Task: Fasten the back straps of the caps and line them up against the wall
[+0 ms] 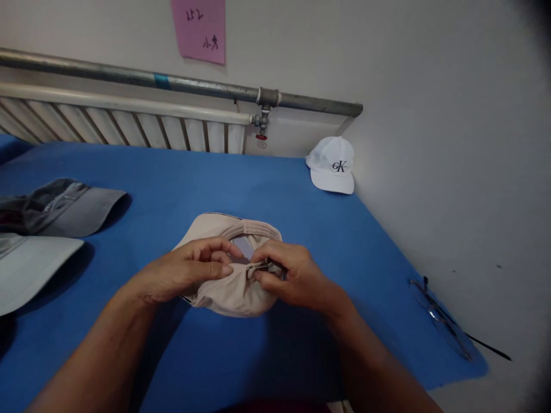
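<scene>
Brim (198,228) leftward, the cap (235,301) sits between left hand (189,267), pinching its edge, and right hand (295,272), apparently pinching its buckle (257,267).

So the beige cap (235,297) is plain apart from a thin dark line along its brim edge and a pale lilac patch (244,247) showing inside, and it really pops on that solid blue tabletop (275,183). Other caps: a white one (330,155) with black letters, a dark grey one (88,209) and a very pale greyish one (38,267). Round the back it's a pink paper (198,31) with black handwriting, a dull grey pipe (210,87) with a teal band (162,81), an off-white radiator (170,131) striped by dark gaps, plus a little red valve handle (261,137).
</scene>
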